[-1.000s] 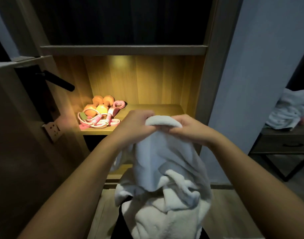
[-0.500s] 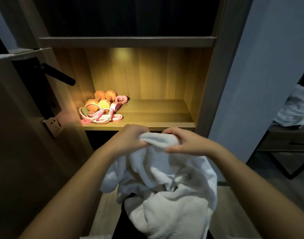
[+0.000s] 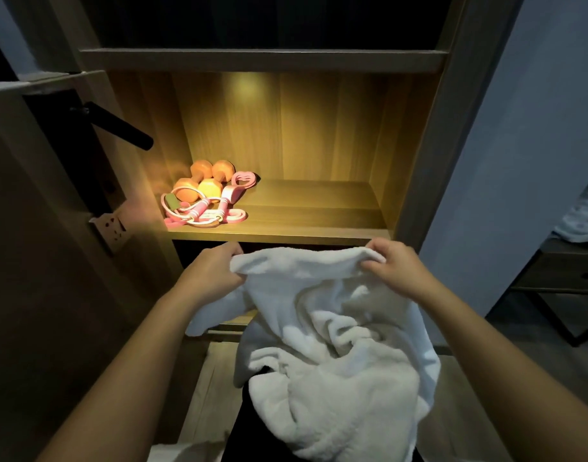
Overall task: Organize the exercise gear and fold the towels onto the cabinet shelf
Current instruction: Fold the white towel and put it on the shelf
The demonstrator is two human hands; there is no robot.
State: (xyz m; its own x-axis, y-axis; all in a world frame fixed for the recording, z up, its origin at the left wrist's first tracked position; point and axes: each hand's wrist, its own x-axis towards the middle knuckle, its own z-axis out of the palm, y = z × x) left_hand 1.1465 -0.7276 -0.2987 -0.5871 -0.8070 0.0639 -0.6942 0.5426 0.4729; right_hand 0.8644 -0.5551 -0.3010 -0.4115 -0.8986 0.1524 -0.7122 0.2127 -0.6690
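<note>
head view: left hand and right hand each pinch the top edge of a white towel with curled fingers, stretched just below the lit cabinet shelf holding dumbbells.

To the left a door stands open with a black lever handle and, lower down, a pale plate with small holes. A blue-grey wall rises on the right, and beside it stands a dark surface with a drawer on thin legs. Underfoot is a wooden floor.
</note>
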